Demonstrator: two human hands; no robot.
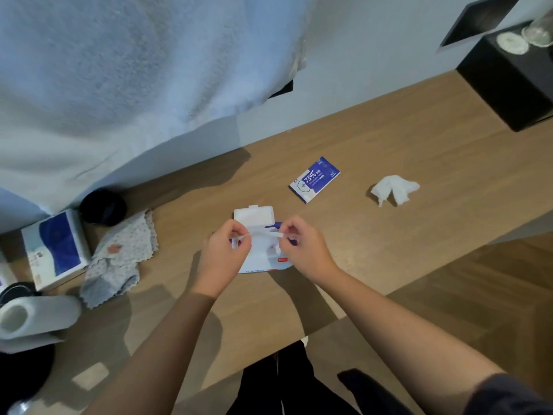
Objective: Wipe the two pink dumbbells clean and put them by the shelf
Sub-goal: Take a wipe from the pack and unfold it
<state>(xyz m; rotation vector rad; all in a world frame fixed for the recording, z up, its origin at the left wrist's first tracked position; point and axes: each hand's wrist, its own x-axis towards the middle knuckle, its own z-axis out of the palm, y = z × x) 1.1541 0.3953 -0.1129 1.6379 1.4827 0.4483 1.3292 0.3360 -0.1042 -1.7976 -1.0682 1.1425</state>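
Left hand (223, 253) and right hand (302, 248) meet close together ahead, curled fingers (236, 228) pinching one wipe (262, 236) between them.

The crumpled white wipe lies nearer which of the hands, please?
Right. The right hand is down-left of the crumpled white wipe; the left hand is farther left.

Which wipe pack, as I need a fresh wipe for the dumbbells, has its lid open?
The large pack: its white flip lid is raised, and the left hand and right hand pinch a wipe over it. The small blue packet lies flat.
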